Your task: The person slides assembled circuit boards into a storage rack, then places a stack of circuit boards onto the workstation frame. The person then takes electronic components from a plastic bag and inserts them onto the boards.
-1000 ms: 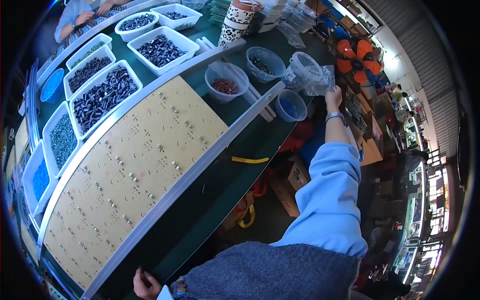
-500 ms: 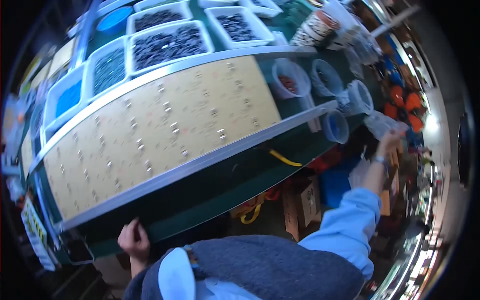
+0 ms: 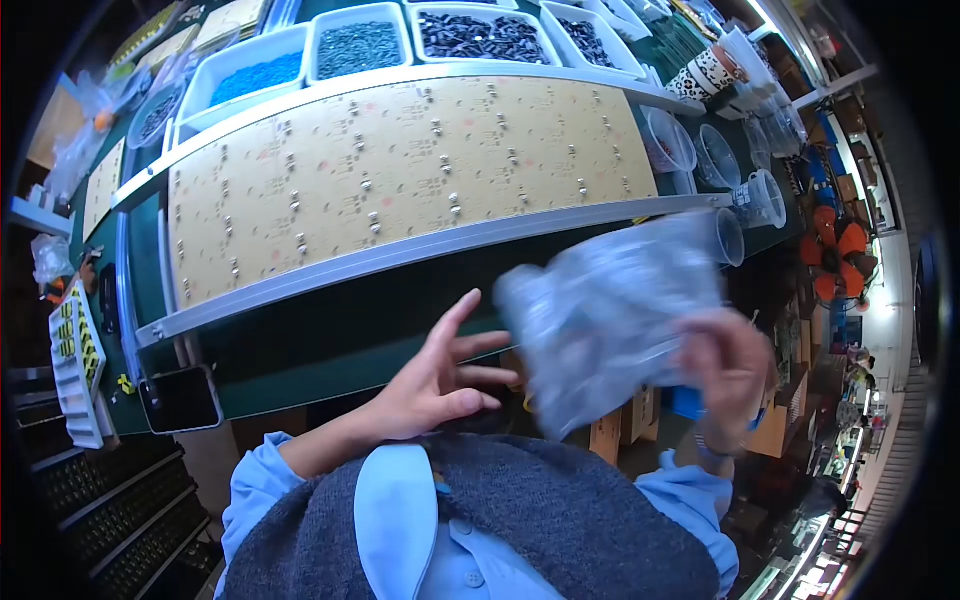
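Observation:
In front of my chest, a crumpled clear plastic bag (image 3: 610, 310) hangs from my right hand (image 3: 728, 370), which is closed on its right side. Motion blurs the bag and that hand, so the contents cannot be made out. My left hand (image 3: 445, 375) is open with fingers spread, just left of the bag and apart from it. Beyond both hands lies a wide tan circuit board panel (image 3: 400, 170), set with rows of small shiny metal parts, along a metal rail (image 3: 420, 250).
White bins of small parts, one with blue pieces (image 3: 262, 78) and one with dark pieces (image 3: 485, 38), line the back. Clear plastic cups (image 3: 718, 158) stand right of the panel. A phone (image 3: 180, 400) rests at the left table edge, beside a white tray (image 3: 80, 375).
My right hand has come in from the far right, bringing the plastic bag before my chest. My left hand has moved right and spread its fingers. The view has turned.

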A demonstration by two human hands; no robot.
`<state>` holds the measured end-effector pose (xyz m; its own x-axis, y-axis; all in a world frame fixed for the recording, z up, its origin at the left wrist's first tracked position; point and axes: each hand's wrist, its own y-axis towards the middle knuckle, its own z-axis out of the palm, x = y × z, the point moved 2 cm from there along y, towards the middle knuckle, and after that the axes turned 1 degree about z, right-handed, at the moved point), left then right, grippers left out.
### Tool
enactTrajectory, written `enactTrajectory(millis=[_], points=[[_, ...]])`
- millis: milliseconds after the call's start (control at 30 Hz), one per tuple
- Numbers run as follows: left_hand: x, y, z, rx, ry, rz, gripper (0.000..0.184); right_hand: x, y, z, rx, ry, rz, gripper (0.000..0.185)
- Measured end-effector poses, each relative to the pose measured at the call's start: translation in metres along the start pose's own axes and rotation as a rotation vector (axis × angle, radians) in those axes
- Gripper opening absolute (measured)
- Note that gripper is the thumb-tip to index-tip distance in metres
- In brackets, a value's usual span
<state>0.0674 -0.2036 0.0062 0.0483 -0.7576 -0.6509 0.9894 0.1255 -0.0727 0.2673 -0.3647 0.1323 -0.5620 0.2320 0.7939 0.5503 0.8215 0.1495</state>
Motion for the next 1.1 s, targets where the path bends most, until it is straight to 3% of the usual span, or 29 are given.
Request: enactTrajectory(millis=[67, 133, 233, 300, 367, 433, 533, 633, 800, 900, 1000, 1100], points=[[0.002, -0.016, -0.004, -0.054, -0.013, 0.077, 0.095, 0.009, 0.01, 0.053, 0.413, 0.185, -0.099, 0.017], [-0.005, -0.03, -0.021, -0.204, 0.374, 0.152, 0.098, -0.002, 0.007, 0.097, 0.694, 0.693, 0.126, 0.025], [-0.012, -0.047, -0.041, -0.347, 0.767, 0.207, 0.09, -0.007, 0.01, 0.138, 0.707, 0.944, 0.578, 0.032], [-0.013, -0.049, -0.05, -0.376, 0.875, 0.244, 0.08, -0.032, 0.019, 0.168, 0.729, 0.351, -0.106, 0.034], [-0.014, -0.042, -0.056, -0.365, 0.948, 0.259, 0.077, -0.037, 0.022, 0.193, 0.697, 0.009, -0.44, 0.034], [-0.013, -0.036, -0.062, -0.364, 1.103, 0.304, 0.072, -0.033, 0.028, 0.211, 0.672, -0.075, -0.453, 0.031], [-0.016, -0.034, -0.063, -0.422, 1.201, 0.196, 0.067, -0.034, 0.033, 0.218, 0.676, -0.34, -0.449, 0.025], [-0.014, -0.033, -0.06, -0.519, 1.282, 0.089, 0.063, -0.034, 0.038, 0.214, 0.664, -0.396, -0.43, 0.026], [-0.022, -0.036, -0.054, -0.623, 1.449, 0.117, 0.05, -0.058, 0.035, 0.215, 0.619, -0.509, -0.53, 0.021], [-0.024, -0.039, -0.057, -0.624, 1.452, 0.13, 0.046, -0.05, 0.041, 0.207, 0.44, -0.494, -0.512, 0.018], [-0.026, -0.04, -0.057, -0.635, 1.501, 0.18, 0.04, -0.035, 0.045, 0.201, 0.511, -0.65, -0.484, 0.014], [-0.026, -0.042, -0.059, -0.645, 1.518, 0.216, 0.034, -0.039, 0.048, 0.206, 0.561, -0.556, -0.579, 0.012]])
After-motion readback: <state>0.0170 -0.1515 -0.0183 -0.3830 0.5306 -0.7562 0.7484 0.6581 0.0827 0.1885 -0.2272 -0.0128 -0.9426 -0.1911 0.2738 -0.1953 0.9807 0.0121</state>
